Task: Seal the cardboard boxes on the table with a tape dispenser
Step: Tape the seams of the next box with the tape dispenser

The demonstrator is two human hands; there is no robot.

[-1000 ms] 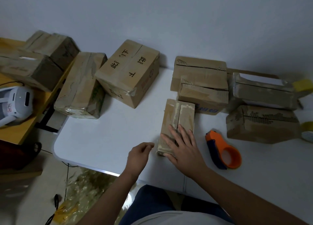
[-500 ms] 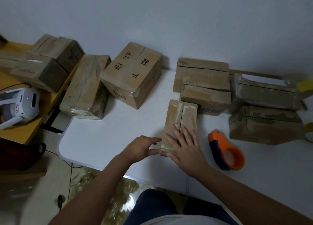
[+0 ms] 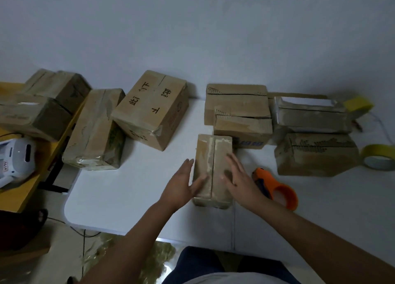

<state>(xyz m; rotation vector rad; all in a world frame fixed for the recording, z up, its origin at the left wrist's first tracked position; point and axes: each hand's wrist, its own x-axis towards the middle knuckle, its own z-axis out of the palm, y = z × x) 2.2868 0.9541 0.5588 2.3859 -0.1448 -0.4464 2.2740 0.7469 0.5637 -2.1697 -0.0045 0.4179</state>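
Cardboard boxes crowd the white surface (image 3: 128, 189): a large printed box (image 3: 151, 108) at the back, a wrapped box (image 3: 95, 130) leaning to its left, a stack of unsealed boxes (image 3: 237, 110) to the right. Nearest the person, a narrow box (image 3: 212, 155) stands with its centre seam untaped. The left hand (image 3: 181, 187), fingers spread, presses its left side; the right hand (image 3: 239, 179), also spread flat, presses its right flap. Just right of that hand lies the orange tape dispenser (image 3: 277, 189). A yellow tape roll (image 3: 378, 157) rests at the far right.
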